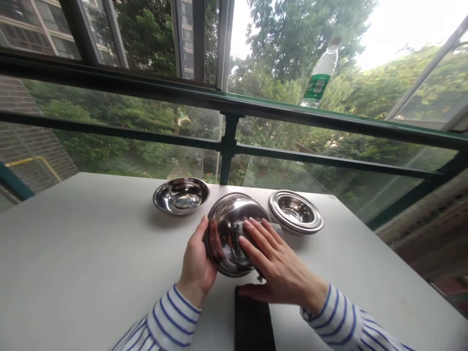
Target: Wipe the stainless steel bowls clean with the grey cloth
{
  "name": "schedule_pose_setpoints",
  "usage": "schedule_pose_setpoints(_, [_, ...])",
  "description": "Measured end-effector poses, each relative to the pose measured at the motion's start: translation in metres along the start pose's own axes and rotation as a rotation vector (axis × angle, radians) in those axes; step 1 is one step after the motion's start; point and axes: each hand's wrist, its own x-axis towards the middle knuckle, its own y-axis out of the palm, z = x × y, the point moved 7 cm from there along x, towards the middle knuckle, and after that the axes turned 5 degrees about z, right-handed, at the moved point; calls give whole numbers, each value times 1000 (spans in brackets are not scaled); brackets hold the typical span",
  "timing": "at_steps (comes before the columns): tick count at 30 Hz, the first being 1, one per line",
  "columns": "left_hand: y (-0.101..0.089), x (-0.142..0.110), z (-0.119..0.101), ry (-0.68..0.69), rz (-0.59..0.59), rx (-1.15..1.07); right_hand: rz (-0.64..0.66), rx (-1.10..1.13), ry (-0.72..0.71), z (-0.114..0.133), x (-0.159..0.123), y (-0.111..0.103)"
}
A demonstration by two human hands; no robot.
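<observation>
My left hand [197,263] grips the rim of a shiny stainless steel bowl [226,214], thumb along its left side. The bowl is tilted with its rounded underside facing up toward me. On that underside my right hand [278,263] lies with its fingers stretched out. Pressed beneath those fingers is a crumpled grey cloth [277,229]; its edge shows past the fingertips, the rest is covered. The right thumb is by the top end of a flat black object [253,319] whose kind I cannot make out.
On the white table [91,253], a shallow steel bowl [171,206] sits at the back left. Stacked steel bowls [318,226] stand at the back right. Behind runs a dark green railing [183,95] with a green-labelled plastic bottle [318,87] on it.
</observation>
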Motion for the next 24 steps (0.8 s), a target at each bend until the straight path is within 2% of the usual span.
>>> schedule_pose_setpoints(5, [2, -3, 8, 21, 27, 37, -59, -3, -10, 8, -26, 11])
schedule_pose_setpoints(10, [-5, -1, 10, 8, -4, 59, -58, -3, -2, 12, -33, 19])
schedule_pose_setpoints(20, [0, 2, 7, 5, 23, 57, -41, 24, 14, 11, -20, 13])
schedule_pose_setpoints(24, [-1, 3, 8, -20, 12, 10, -27, -38, -75, 18, -9, 11])
